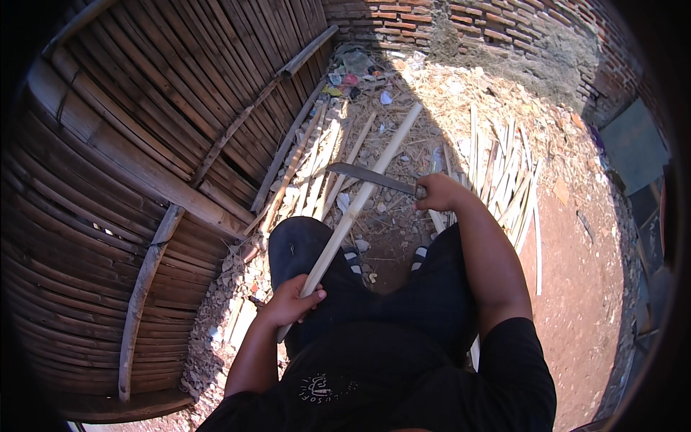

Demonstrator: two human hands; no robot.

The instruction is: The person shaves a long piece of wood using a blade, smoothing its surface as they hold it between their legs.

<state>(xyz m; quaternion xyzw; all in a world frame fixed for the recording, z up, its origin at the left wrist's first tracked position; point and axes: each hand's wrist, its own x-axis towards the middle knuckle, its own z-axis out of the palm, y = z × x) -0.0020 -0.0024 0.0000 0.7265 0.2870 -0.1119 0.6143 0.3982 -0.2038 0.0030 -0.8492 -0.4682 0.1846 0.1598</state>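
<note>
A long pale bamboo strip point(392, 147) slants from my lap away toward the littered ground ahead. My left hand point(289, 302) is wrapped round its near end, over my left thigh. In my right hand point(440, 193), the fingers close round the handle of a machete point(381, 178). Its dark blade points left and crosses the strip at about the middle; whether the edge touches the bamboo I cannot tell. The handle is mostly hidden by my fist.
A slatted bamboo wall point(187, 93) rises close on my left. More split strips point(507, 180) lie in a heap to the right, and several others point(317, 169) along the wall. A brick wall point(497, 29) stands at the back, with rubbish and shavings before it.
</note>
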